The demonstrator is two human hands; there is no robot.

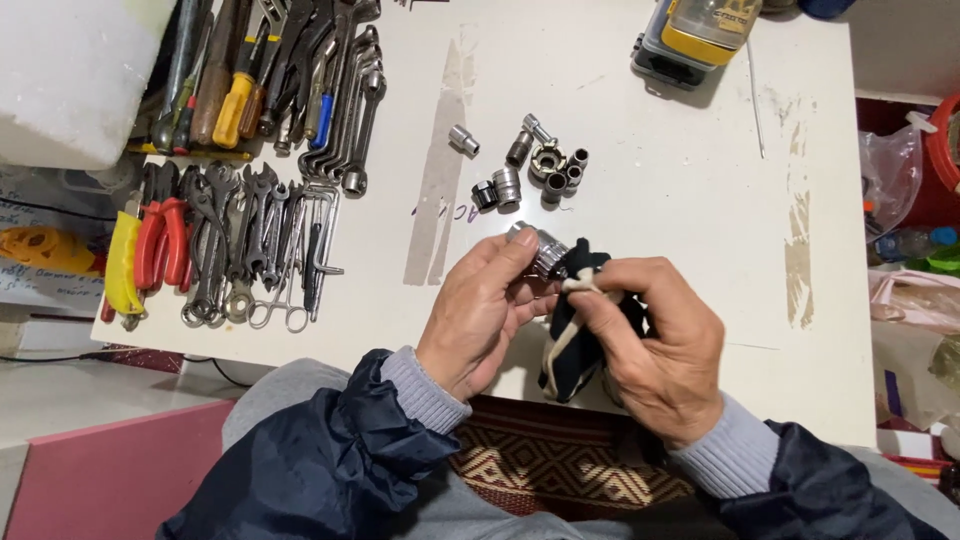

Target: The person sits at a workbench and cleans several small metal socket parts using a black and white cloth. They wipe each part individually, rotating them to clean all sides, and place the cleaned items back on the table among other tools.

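Note:
My left hand (483, 312) grips a shiny metal socket (540, 247) by its side, just above the near edge of the white table (660, 200). My right hand (652, 340) pinches a black cloth with a pale edge (578, 330) and presses it against the socket's end. Part of the cloth hangs down between my hands. A cluster of several loose sockets (535, 165) lies on the table just beyond my hands, with one single small socket (463, 139) a little to their left.
Rows of wrenches (255, 245), pliers with red and yellow handles (150, 250) and screwdrivers (230, 90) lie on the table's left part. A yellow and grey tool case (700, 35) sits at the far edge. A white foam block (70, 75) is at the top left.

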